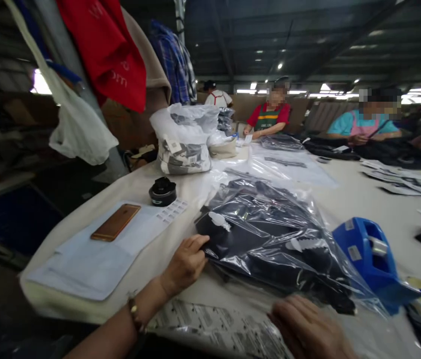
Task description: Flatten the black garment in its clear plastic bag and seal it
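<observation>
A dark folded garment in a clear plastic bag [270, 234] lies on the cream-covered table [128, 189] in front of me. My left hand [186, 264] rests at the bag's near left corner, fingers curled and pinching its edge. My right hand [307, 326] lies at the bottom edge of the view on the bag's near open end, fingers bent; what it grips is smeared. A sheet of printed labels [213, 319] lies under my wrists.
A blue tape dispenser [372, 259] stands right of the bag. A gold phone [115, 222] lies on white sheets at left, a black round pot [162, 191] behind it. A full plastic sack [184, 137] stands farther back. Two people sit at the far end.
</observation>
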The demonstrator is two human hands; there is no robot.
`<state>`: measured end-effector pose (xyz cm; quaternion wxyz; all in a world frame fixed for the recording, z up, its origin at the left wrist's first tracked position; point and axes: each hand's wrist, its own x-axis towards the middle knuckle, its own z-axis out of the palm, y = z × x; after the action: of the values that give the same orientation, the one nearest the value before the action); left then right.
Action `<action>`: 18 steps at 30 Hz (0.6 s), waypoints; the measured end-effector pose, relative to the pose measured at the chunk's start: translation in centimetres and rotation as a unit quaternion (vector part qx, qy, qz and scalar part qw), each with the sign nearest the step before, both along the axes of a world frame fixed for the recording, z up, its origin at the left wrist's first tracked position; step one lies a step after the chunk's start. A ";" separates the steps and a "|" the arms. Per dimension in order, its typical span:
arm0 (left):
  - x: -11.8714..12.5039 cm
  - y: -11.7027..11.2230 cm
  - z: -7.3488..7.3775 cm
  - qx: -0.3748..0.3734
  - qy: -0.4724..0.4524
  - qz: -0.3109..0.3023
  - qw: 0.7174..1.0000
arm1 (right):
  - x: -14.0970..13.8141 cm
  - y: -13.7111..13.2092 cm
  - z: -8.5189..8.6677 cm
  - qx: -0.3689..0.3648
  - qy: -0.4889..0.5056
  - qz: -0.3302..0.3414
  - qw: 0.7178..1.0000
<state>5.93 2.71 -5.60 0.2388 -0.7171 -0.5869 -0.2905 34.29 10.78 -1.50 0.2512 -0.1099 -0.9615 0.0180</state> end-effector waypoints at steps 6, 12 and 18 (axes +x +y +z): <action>-0.2 0.2 -0.2 -0.005 -0.018 0.004 1.000 | -9.2 -1.9 -2.8 0.060 -0.048 -0.002 0.997; -0.2 0.5 -0.4 -0.001 -0.027 0.005 1.000 | -13.3 -0.8 -3.4 0.143 -0.044 -0.058 0.987; -0.3 0.3 -0.8 0.003 -0.040 -0.003 0.999 | -13.9 0.1 -3.5 0.142 -0.028 -0.066 0.987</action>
<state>5.62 3.00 -6.40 0.2166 -0.7058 -0.5932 -0.3210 20.43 10.86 -4.96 0.2382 -0.1367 -0.9515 -0.1383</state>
